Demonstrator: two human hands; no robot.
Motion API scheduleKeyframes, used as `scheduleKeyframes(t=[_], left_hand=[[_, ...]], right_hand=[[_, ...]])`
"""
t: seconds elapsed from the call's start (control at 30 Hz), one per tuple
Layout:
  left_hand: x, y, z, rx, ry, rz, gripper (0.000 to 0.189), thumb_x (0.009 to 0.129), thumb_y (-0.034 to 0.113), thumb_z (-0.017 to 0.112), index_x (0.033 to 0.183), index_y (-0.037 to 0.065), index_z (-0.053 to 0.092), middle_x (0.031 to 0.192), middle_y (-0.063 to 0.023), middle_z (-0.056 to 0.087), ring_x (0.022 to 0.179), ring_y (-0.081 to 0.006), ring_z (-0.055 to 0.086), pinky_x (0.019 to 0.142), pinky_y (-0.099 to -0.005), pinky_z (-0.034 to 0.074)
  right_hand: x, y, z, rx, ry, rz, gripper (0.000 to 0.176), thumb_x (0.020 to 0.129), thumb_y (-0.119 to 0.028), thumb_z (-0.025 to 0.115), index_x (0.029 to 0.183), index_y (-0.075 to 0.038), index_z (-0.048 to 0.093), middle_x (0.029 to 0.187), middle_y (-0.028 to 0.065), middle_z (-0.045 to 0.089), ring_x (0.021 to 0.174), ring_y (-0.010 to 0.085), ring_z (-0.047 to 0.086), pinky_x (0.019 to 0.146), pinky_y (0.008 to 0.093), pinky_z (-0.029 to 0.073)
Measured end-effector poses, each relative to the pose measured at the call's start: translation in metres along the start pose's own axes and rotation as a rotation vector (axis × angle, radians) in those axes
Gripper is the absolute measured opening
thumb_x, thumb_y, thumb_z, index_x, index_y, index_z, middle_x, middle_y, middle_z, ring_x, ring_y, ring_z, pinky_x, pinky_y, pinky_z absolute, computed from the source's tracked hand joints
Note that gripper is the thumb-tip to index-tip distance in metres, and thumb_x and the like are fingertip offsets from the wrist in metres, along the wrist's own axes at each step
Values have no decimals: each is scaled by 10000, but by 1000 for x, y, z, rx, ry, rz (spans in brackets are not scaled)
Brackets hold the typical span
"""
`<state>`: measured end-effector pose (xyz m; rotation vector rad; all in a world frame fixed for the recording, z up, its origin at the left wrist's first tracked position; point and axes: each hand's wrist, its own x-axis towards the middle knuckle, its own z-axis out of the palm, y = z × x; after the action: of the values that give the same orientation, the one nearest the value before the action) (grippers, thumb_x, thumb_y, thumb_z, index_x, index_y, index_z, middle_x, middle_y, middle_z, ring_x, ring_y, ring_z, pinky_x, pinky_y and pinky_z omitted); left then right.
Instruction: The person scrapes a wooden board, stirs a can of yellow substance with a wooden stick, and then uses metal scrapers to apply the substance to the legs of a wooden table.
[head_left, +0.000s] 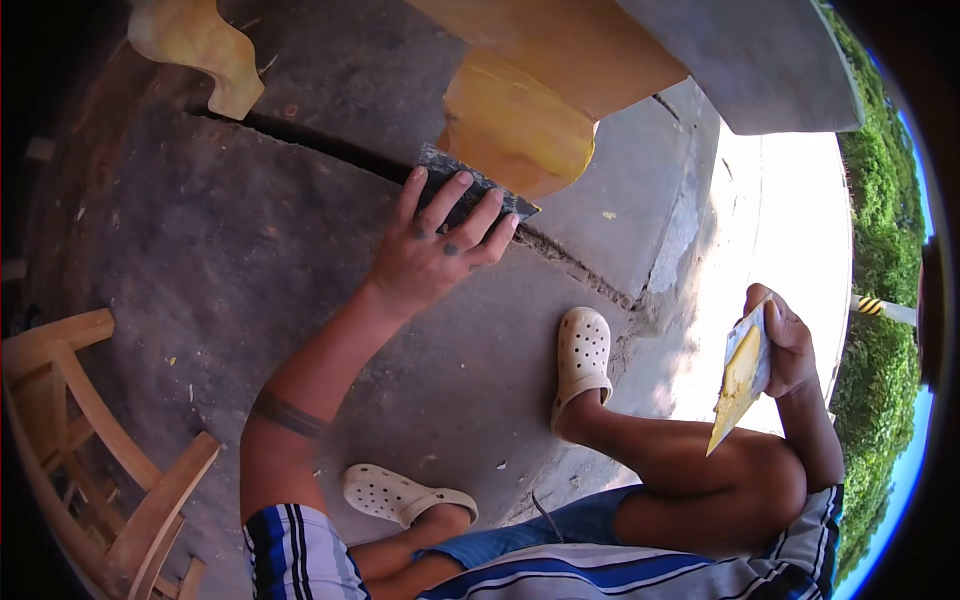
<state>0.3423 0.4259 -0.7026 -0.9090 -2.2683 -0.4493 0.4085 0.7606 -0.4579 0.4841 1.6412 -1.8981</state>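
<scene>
My left hand [430,245] grips a dark, scuffed flat spreader [470,190], its fingers laid over the blade and its thumb hidden. The spreader's edge touches the lower end of a curved wooden piece [520,115] coated in yellow putty. To the right, above my bent knee, my right hand [785,345] is closed around a flat plate [762,335]. Yellow putty [738,375] covers much of that plate, which is held tilted.
Another curved pale wooden leg [205,50] juts in at the upper left. A grey panel [750,65] overhangs the upper right. Wooden chair frames [110,450] stand at lower left. A dark crack crosses the concrete floor [250,240]. My feet wear pale clogs [583,345].
</scene>
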Motion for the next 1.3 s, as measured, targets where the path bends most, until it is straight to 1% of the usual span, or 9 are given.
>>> scheduleKeyframes(t=[0.1, 0.23, 0.37, 0.6, 0.83, 0.93, 1.03, 1.17, 1.3], left_hand=[[-26, -10, 18, -21, -280, -161, 479, 798, 90, 654, 1244, 230, 547, 1330, -48, 459, 1270, -310, 391, 1062, -558, 309], [-41, 18, -5, -420, -13, -316, 538, 797, -55, 560, 1294, 143, 501, 1329, -115, 462, 1234, -311, 448, 1075, -470, 327], [-29, 55, -28, -1461, 319, -1335, 648, 741, -118, 408, 1371, 30, 371, 1302, -102, 458, 1186, -182, 482, 1029, -318, 379], [34, 100, -45, -1820, 894, -1646, 659, 741, -116, 443, 1368, 61, 354, 1250, -69, 496, 1152, -178, 498, 1023, -323, 372], [58, 121, -29, -1562, 1376, -1816, 578, 749, -91, 489, 1300, 67, 417, 1174, -52, 525, 1101, -165, 507, 978, -308, 376], [61, 135, -37, -1353, 1443, -1813, 519, 782, -64, 509, 1278, 60, 421, 1166, -54, 523, 1086, -157, 505, 958, -294, 377], [52, 145, -92, -1056, 1114, -1660, 435, 838, -14, 530, 1257, 46, 426, 1182, -121, 516, 1085, -200, 509, 925, -334, 411], [63, 168, -168, -578, 530, -980, 391, 869, 51, 594, 1223, -8, 437, 1228, -264, 462, 1186, -383, 484, 969, -497, 417], [82, 189, -199, -675, 340, -953, 390, 833, 6, 643, 1196, -3, 502, 1229, -242, 452, 1211, -408, 456, 1034, -530, 365]], right_hand=[[-1, 5, 2, 43, 57, 5, 295, 951, -303, 532, 929, -11, 491, 803, 116, 632, 681, 168, 646, 603, 273, 536], [-2, 8, -1, 62, 152, -57, 267, 958, -289, 510, 909, -33, 454, 761, 152, 651, 637, 213, 677, 545, 292, 566], [6, 3, 10, 62, 121, -102, 263, 957, -292, 512, 917, -37, 461, 785, 134, 649, 636, 198, 673, 546, 281, 566], [58, -26, 2, -97, -129, 99, 273, 968, -299, 501, 1011, -29, 513, 884, 67, 607, 774, 121, 627, 711, 273, 530], [107, -69, 11, -95, -362, 244, 286, 968, -261, 499, 1102, -11, 530, 981, 104, 630, 901, 170, 648, 788, 300, 536], [108, -60, 32, -251, -128, 135, 266, 989, -283, 454, 1025, -24, 506, 935, 100, 628, 836, 156, 643, 780, 289, 525], [107, -39, 49, -143, -267, 260, 293, 995, -307, 439, 1064, -29, 501, 1005, 91, 615, 891, 154, 631, 815, 289, 509], [103, 2, 81, 90, -425, 339, 314, 997, -333, 431, 1103, -41, 481, 1039, 89, 612, 919, 162, 635, 815, 310, 519], [97, 11, 102, 211, -600, 330, 304, 1010, -323, 401, 1100, -46, 488, 1046, 90, 612, 918, 164, 641, 798, 327, 538]])
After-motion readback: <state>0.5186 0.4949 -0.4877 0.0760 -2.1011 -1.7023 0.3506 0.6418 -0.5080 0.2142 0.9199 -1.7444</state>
